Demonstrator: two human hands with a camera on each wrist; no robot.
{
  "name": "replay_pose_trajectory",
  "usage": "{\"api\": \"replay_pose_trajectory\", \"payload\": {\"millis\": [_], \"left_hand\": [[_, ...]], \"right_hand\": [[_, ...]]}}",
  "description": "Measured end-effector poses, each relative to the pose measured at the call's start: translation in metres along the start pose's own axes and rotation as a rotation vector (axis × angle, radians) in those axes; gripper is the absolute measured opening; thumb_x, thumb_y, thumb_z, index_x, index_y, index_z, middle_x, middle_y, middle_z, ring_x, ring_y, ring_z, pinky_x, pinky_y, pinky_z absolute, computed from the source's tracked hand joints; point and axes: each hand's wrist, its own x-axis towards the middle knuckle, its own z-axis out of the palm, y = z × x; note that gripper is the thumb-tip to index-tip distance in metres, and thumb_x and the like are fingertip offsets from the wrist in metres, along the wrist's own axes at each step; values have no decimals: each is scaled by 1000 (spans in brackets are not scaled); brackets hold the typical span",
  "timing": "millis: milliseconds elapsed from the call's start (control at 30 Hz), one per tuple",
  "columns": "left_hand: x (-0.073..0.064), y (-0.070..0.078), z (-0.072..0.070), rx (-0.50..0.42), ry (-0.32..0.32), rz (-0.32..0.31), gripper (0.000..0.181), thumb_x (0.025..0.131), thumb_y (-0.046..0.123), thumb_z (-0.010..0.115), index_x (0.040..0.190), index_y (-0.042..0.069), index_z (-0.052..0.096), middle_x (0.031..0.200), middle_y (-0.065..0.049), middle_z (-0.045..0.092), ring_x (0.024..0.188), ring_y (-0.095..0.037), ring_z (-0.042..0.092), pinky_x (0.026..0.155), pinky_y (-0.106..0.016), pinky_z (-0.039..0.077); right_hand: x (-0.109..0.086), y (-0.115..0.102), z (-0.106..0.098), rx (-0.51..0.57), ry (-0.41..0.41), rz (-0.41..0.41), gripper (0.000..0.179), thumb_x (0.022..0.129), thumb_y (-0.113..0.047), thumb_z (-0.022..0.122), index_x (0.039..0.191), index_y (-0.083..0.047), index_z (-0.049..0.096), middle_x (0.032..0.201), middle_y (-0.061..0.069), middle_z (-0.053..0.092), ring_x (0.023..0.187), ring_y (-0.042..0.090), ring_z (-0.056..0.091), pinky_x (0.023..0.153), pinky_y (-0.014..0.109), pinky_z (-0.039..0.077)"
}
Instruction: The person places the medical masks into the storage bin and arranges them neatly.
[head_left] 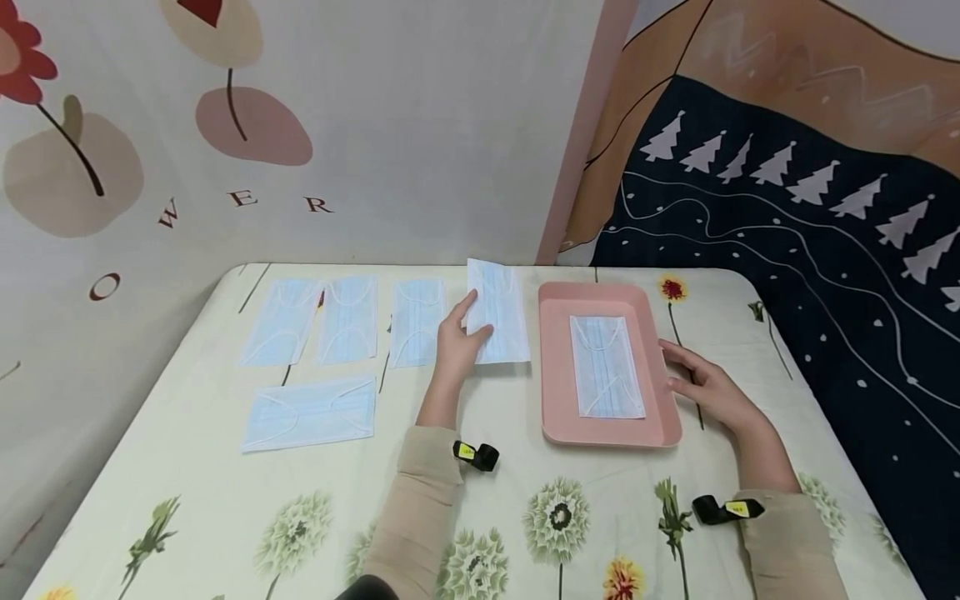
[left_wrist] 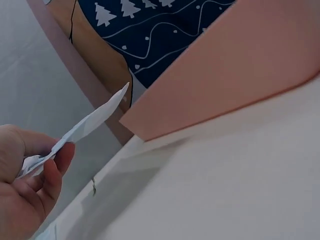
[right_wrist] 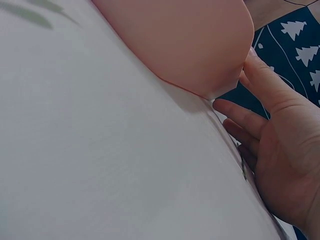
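Observation:
My left hand (head_left: 456,342) pinches a pale blue face mask (head_left: 502,321) by its left side, between thumb and fingers. In the left wrist view that held mask (left_wrist: 92,120) is raised above the table, seen almost edge-on. Just to its right sits a pink tray (head_left: 557,421), with one face mask (head_left: 606,371) lying lengthwise inside. My right hand (head_left: 712,390) rests at the tray's right side. From the right wrist, its thumb (right_wrist: 267,80) touches the tray wall (right_wrist: 195,45) while the other fingers extend loosely below.
Three masks lie upright in a row at the back left: a left one (head_left: 283,321), a middle one (head_left: 348,319) and a right one (head_left: 417,321). In front, another mask (head_left: 311,414) lies sideways. A flower-print cloth (head_left: 405,533) covers the table, and a wall (head_left: 420,167) stands behind.

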Motion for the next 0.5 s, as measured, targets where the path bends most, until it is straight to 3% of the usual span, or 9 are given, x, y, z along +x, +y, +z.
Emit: {"api": "replay_pose_trajectory", "payload": {"millis": [200, 333, 500], "left_hand": [[-3, 14, 2, -66, 13, -4, 67, 83, -2, 68, 144, 17, 46, 148, -3, 40, 113, -31, 58, 81, -31, 53], [-7, 24, 5, -118, 17, -22, 67, 84, -3, 68, 143, 19, 47, 148, -2, 40, 101, -30, 64, 76, -29, 55], [-12, 35, 11, -184, -1, -41, 68, 84, -6, 67, 143, 20, 47, 146, -3, 42, 97, -29, 65, 74, -30, 55]], "right_hand": [[0, -1, 0, -9, 0, 11, 62, 95, -13, 59, 150, -7, 30, 145, 26, 34, 121, -4, 37, 93, 8, 33], [0, -1, 0, -10, -4, 9, 62, 96, -13, 59, 150, -8, 30, 145, 27, 34, 121, -4, 38, 93, 8, 33], [-1, 0, 0, 0, -12, 4, 61, 97, -12, 57, 151, -8, 29, 146, 27, 33, 121, -3, 38, 93, 9, 35]]}}
